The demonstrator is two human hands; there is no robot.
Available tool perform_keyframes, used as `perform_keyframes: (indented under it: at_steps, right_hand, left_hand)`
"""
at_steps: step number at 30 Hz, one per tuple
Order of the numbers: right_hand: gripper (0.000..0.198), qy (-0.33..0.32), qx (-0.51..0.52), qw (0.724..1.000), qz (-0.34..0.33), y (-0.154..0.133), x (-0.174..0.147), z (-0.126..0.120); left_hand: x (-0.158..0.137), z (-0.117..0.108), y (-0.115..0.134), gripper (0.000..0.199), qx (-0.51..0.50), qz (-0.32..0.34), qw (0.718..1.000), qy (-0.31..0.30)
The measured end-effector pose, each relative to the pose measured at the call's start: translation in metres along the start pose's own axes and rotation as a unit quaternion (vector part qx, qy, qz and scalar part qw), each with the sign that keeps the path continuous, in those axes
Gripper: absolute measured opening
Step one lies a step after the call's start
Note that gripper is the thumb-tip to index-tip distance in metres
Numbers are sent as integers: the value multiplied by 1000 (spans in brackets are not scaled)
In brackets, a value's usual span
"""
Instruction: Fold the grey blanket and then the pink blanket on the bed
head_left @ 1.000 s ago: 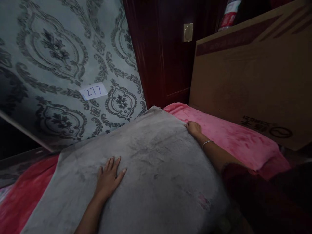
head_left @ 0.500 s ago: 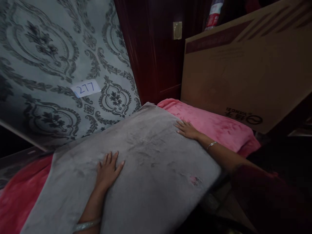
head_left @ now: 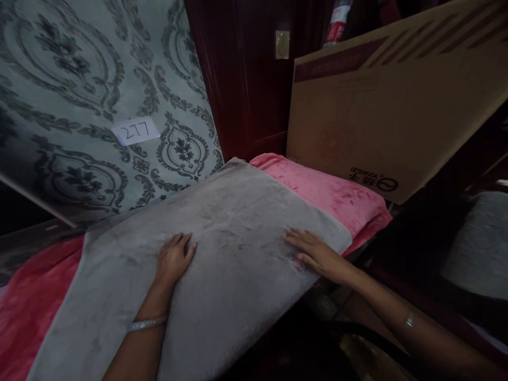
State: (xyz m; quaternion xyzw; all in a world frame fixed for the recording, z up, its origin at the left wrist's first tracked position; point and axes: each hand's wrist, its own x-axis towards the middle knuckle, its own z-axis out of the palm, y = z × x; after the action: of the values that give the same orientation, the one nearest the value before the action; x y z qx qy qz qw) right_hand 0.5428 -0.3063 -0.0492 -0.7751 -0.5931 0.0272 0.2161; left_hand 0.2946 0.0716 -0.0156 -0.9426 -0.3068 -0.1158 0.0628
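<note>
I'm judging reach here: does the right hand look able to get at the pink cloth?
Probably yes: the right hand rests on the gray cloth, and the pink cloth lies exposed past its edge, with nothing standing between.

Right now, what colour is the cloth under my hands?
The cloth is grey, with a small pink patch near your right hand; the head view shows it.
</note>
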Motion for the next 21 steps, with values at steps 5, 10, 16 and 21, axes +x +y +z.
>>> perform_keyframes:
  at_steps: [5,10,16,21]
  right_hand:
    - [61,-19,-58,998,9,14,46,3]
    - [60,-42,-90,995,2,24,37,15]
    - [61,-21,-88,996,14,38,18,24]
    - [60,-15,-64,998,4,59,26,24]
  left_hand:
    - [-14,-3,2,59,-35,63,996,-48]
    - [-53,-15,-15,60,16,38,996,-85]
    - [-124,-37,-49,60,96,-102,985,-102]
    - [-178,-50,-97,63,87,-240,958,-129]
